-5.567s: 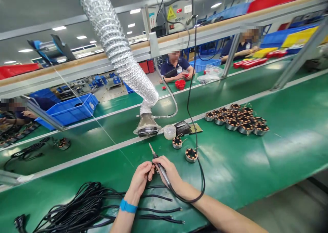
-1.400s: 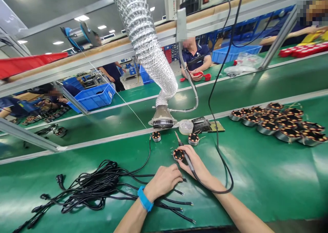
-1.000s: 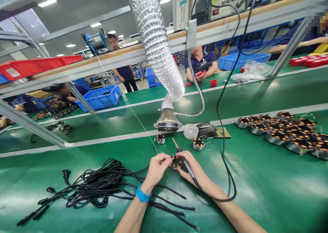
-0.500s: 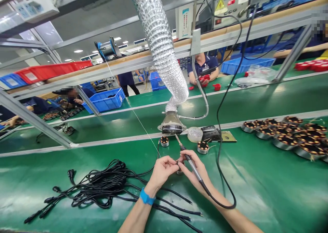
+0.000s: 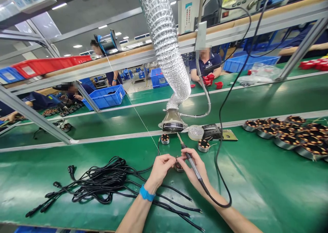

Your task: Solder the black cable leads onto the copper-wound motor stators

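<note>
My right hand (image 5: 193, 166) is closed round a soldering iron (image 5: 189, 156) whose tip points up and away toward the fume hood; its fingertips also touch a small copper-wound motor stator (image 5: 177, 166) on the green mat. My left hand (image 5: 160, 167), with a blue wristband, pinches at the same stator from the left, fingers closed on its edge or wires. The iron's black cord (image 5: 222, 178) loops off to the right and rises to the shelf.
Two more stators (image 5: 164, 139) (image 5: 204, 145) lie behind my hands, near a round solder tin (image 5: 195, 132) and an iron stand (image 5: 212, 131). A silver fume duct (image 5: 169, 62) hangs above. Black cables (image 5: 102, 183) pile up at left; several stators (image 5: 284, 128) at right. Other people work across the benches.
Both hands have stayed on the stator. The view has tilted slightly, and the soldering iron's tip has swung a little further from the stator.
</note>
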`<state>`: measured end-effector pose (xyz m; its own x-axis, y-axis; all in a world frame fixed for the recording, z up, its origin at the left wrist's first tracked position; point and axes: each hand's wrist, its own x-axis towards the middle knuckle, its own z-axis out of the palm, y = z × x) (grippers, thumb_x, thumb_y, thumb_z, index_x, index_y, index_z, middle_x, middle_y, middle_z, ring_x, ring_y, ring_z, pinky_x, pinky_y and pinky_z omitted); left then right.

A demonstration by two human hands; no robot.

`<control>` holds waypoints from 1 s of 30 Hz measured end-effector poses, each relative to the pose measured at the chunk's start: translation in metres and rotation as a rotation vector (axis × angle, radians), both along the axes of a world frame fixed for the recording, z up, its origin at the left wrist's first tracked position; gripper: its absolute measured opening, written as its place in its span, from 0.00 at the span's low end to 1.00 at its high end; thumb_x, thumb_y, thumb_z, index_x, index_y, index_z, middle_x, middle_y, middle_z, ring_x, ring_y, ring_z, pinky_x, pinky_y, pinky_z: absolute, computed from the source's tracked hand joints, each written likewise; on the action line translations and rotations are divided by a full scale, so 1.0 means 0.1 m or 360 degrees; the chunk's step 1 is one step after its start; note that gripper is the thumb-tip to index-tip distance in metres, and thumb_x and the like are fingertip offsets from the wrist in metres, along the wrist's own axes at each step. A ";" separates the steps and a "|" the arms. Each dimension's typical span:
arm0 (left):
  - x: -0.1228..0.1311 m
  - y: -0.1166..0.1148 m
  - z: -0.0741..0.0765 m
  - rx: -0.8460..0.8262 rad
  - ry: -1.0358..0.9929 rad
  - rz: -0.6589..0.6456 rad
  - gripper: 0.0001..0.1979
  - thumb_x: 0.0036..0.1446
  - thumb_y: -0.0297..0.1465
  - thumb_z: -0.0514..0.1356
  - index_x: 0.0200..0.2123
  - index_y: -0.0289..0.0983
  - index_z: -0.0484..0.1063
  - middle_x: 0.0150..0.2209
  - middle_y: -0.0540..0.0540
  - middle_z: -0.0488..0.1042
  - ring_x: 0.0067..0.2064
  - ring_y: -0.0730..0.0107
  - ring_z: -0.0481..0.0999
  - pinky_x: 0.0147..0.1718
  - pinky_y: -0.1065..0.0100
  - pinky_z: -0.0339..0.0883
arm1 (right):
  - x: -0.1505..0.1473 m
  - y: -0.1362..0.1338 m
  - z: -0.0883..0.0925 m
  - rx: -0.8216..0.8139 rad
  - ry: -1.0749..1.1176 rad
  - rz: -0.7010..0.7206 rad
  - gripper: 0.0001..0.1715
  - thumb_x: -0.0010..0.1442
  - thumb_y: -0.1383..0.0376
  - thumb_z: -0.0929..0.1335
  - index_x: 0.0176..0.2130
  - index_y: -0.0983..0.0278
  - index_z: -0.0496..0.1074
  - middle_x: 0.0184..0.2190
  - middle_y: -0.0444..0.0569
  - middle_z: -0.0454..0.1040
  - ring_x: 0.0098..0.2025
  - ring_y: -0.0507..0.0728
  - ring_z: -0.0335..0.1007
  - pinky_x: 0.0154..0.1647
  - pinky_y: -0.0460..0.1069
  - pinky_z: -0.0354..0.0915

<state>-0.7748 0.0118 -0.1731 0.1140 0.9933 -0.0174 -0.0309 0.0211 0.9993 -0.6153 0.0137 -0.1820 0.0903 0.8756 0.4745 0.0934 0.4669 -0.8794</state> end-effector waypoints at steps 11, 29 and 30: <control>0.03 0.00 -0.04 0.0058 0.0089 0.0145 0.10 0.58 0.39 0.65 0.28 0.41 0.81 0.30 0.43 0.79 0.34 0.59 0.75 0.37 0.60 0.68 | -0.03 -0.11 -0.04 0.0260 -0.0341 -0.0257 0.17 0.61 0.64 0.74 0.50 0.54 0.74 0.42 0.48 0.75 0.42 0.60 0.79 0.42 0.54 0.79; -0.21 -0.01 0.13 0.0057 0.0447 -0.0317 0.18 0.61 0.45 0.62 0.31 0.35 0.76 0.28 0.49 0.72 0.32 0.69 0.69 0.34 0.68 0.62 | 0.07 0.00 -0.06 0.0070 -0.0283 0.0179 0.15 0.65 0.68 0.70 0.51 0.55 0.74 0.42 0.47 0.73 0.36 0.56 0.79 0.40 0.51 0.78; -0.20 -0.01 0.12 -0.0053 0.0387 -0.0317 0.19 0.60 0.47 0.62 0.31 0.35 0.74 0.25 0.51 0.70 0.28 0.71 0.66 0.30 0.69 0.60 | 0.06 0.00 -0.07 0.0069 -0.0294 0.0188 0.14 0.65 0.67 0.69 0.50 0.55 0.74 0.42 0.48 0.74 0.36 0.56 0.79 0.40 0.51 0.77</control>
<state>-0.7953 0.0106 -0.1613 0.2947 0.9503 -0.1003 0.2172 0.0356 0.9755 -0.6092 0.0142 -0.1894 -0.1037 0.8534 0.5108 0.1937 0.5210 -0.8313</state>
